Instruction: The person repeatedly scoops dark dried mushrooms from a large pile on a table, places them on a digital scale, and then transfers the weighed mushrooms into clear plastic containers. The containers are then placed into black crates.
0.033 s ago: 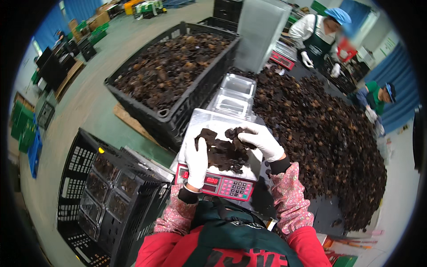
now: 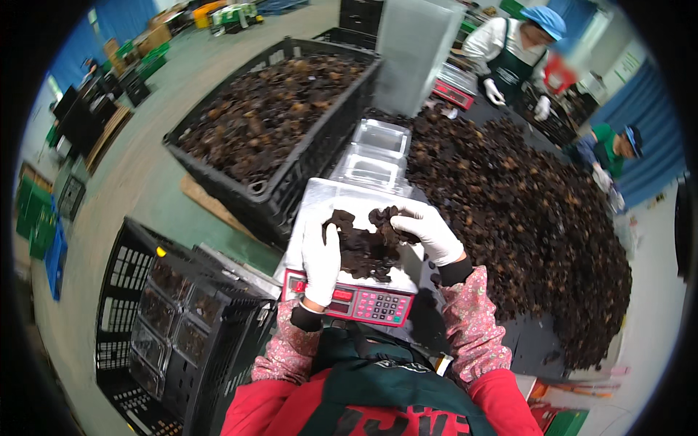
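Both grips, your left hand [image 2: 321,256] and right hand [image 2: 432,231], are closed on dark frilly pieces [image 2: 367,257] over the scale [image 2: 379,308], probably light, soft and tearable, best cupped by their outer edges.

Bright, fairly even indoor light fills the view and appears to come from overhead. The metal plate of the scale [image 2: 313,207] throws back strong glare, washing out to near white around the dark pieces [image 2: 367,254], whose folds sink into deep brown-black with little detail. The left hand [image 2: 321,258] and right hand [image 2: 434,232] look nearly overexposed in white gloves. Sharp glints streak the clear trays [image 2: 374,171], and a pale sheen lies on the floor [image 2: 218,73]. Fisheye distortion bends straight edges toward a black rounded border; the far background is soft, with one smeared patch at upper right.
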Demonstrator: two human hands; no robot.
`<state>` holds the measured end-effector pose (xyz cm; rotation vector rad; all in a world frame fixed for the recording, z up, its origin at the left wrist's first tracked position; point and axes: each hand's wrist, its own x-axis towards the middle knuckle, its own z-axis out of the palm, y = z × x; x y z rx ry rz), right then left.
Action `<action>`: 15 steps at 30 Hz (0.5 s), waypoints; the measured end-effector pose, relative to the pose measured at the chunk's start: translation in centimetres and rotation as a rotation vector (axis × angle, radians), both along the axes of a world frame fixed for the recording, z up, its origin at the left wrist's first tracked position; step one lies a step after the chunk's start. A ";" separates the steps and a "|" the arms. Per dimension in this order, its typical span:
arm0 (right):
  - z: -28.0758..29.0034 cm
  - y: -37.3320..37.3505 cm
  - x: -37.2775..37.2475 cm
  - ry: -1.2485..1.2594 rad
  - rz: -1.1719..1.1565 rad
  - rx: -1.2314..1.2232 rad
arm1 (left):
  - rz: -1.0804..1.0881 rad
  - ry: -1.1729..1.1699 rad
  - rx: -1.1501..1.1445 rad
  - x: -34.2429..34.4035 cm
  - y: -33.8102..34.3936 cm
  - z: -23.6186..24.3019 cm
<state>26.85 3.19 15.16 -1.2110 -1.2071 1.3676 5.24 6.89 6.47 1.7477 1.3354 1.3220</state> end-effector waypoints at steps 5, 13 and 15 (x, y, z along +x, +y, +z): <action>-2.8 -8.3 4.0 0.395 -0.345 -0.071 | -0.196 0.405 0.281 2.3 -1.4 0.3; -7.0 -27.7 8.1 0.331 -0.909 -0.138 | -0.194 0.818 0.112 2.8 -2.4 1.4; -8.4 -34.8 8.8 0.243 -1.057 -0.295 | -0.190 0.769 0.162 2.1 -1.9 0.7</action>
